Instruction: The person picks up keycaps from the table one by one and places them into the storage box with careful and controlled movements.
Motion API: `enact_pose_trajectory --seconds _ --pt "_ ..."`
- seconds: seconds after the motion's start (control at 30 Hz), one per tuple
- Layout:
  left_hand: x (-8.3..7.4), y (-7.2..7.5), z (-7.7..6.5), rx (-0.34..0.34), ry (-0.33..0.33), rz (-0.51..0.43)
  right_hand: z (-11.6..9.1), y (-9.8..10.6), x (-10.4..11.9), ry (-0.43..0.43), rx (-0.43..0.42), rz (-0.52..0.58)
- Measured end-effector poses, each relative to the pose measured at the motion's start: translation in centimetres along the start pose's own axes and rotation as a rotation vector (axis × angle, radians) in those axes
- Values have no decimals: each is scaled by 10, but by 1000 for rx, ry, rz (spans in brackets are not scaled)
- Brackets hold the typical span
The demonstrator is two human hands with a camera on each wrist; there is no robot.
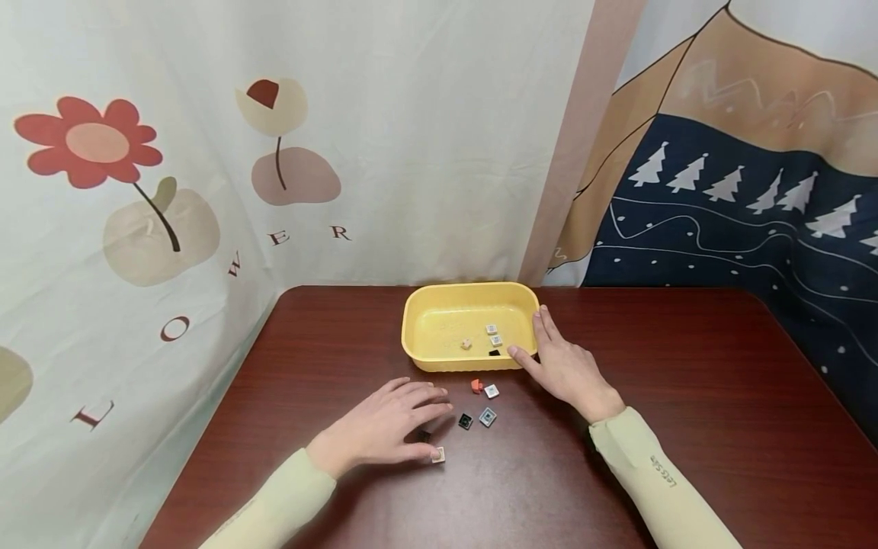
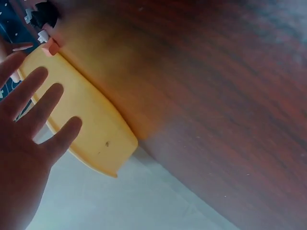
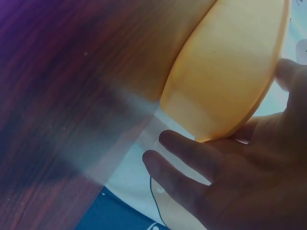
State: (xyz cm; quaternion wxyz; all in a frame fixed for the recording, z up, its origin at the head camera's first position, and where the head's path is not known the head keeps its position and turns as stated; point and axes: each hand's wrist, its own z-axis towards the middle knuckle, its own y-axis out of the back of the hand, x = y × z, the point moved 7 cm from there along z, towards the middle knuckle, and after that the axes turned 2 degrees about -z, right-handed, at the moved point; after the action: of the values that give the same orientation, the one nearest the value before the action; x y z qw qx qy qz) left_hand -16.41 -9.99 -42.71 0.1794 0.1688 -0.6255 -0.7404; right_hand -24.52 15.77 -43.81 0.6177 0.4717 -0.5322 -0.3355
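Worktop [image 1: 686, 404] is the biggest thing, just one, dark reddish-brown, with one yellow tray [image 1: 453, 365] sitting on it. Looks like thin plastic, so I'd guess light, slightly springy and kinda slick; take it by the rim. Two grips, both bare hands: right grip [image 1: 569, 370] holds the tray's near right corner, thumb on the near rim, fingers at the right end. Left grip [image 1: 384, 423] is loose, nothing clasped, on the tray's near side.

I count ten little pieces, mostly keycaps by the look. Four in the tray: two white keycaps [image 1: 491, 329], one beige piece [image 1: 466, 345], one black piece [image 1: 494, 353]. Six nearside of it: orange-red piece [image 1: 476, 386], white keycap [image 1: 491, 391], black keycap [image 1: 465, 421], gray keycap [image 1: 488, 417], cream keycap [image 1: 440, 459] at the left thumb, dark piece [image 1: 423, 436] half hidden. Probably featherweight, hard, fiddly; pinch the sides.
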Motion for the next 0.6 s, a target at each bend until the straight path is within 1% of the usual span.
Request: enact_pose_trajectory --seconds 0.13,0.27,0.33,0.43,0.6 --pt "-1 -8 -3 68 3 -21 0 0 0 -4 4 3" --pt "-2 -13 -6 134 5 6 -1 -1 0 -7 9 6" --pt "-2 -14 -7 155 1 22 -1 -1 0 -9 11 8" --pt "-4 -13 -8 150 -10 35 -1 -2 0 -11 14 13" --pt "-7 -11 -8 96 -49 40 0 -1 0 -9 12 20"
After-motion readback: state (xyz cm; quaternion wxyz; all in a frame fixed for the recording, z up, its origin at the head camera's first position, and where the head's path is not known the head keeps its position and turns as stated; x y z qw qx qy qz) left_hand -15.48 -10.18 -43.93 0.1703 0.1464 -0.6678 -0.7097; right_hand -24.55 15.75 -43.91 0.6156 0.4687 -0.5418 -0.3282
